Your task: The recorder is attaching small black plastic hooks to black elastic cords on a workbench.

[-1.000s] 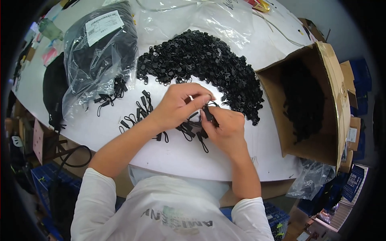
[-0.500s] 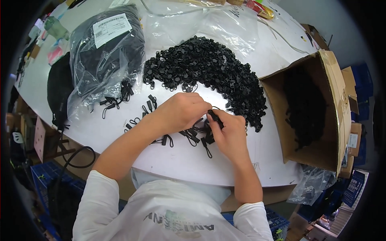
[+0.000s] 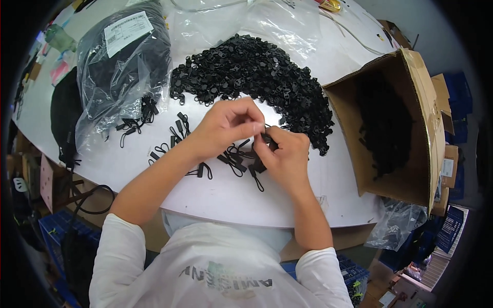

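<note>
My left hand (image 3: 228,127) is closed in a pinch, its thumb and fingertips meeting my right hand's fingers above the table. What sits between those tips is too small to make out. My right hand (image 3: 287,156) is curled round a black cord pull (image 3: 270,142), mostly hidden by the fingers. Under and beside both hands lie several loose black cord pulls (image 3: 256,177), each a short dark tab with a thin loop. Beyond the hands spreads a big curved heap of small black plastic clips (image 3: 246,66).
An open cardboard box (image 3: 341,133) lies on its side at the right, with a dark mass inside. At the left stands a clear plastic bag (image 3: 123,72) of black stuff, beside a black cloth bag (image 3: 67,120). More clear plastic (image 3: 282,28) covers the far table.
The view has shifted a little, so the table's things sit higher and further left. My left hand's fingers have opened into a rounder pinch, and the black cord pull is more hidden now.
</note>
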Demonstrator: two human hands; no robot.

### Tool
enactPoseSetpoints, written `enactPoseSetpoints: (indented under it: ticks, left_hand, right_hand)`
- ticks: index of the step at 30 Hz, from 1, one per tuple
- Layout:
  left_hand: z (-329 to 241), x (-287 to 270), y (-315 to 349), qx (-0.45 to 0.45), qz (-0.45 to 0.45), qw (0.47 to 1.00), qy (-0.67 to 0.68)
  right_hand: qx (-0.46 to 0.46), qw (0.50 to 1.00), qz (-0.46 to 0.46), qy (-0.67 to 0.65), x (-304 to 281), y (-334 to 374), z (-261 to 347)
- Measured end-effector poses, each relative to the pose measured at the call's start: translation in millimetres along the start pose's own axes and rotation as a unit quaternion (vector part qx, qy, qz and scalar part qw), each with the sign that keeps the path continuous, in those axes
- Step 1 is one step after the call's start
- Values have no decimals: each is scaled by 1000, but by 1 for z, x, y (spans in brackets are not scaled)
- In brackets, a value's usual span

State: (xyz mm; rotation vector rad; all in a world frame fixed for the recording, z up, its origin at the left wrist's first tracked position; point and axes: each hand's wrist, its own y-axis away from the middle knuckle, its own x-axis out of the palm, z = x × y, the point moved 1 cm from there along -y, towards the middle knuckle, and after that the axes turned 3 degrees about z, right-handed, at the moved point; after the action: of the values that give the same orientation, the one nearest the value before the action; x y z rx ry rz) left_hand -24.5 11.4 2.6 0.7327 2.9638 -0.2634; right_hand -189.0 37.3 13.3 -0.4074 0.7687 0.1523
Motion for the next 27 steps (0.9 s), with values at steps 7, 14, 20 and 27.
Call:
enactPoseSetpoints:
  ticks: [7, 14, 20, 27]
  left_hand:
    - [-2, 3, 6, 189, -144, 966, -106]
    - [-5, -10, -1, 296, -41, 919, -258]
    - [3, -26, -1, 184, 36, 950, -248]
    - [4, -52, -5, 111, -18, 976, -185]
  right_hand:
    - [30, 997, 43, -52, -3, 1, 4]
    - [37, 985, 28, -168, -2, 2, 4]
    - [-73, 996, 23, -48, 0, 1, -1]
    - [-74, 975, 97, -183, -10, -6, -7]
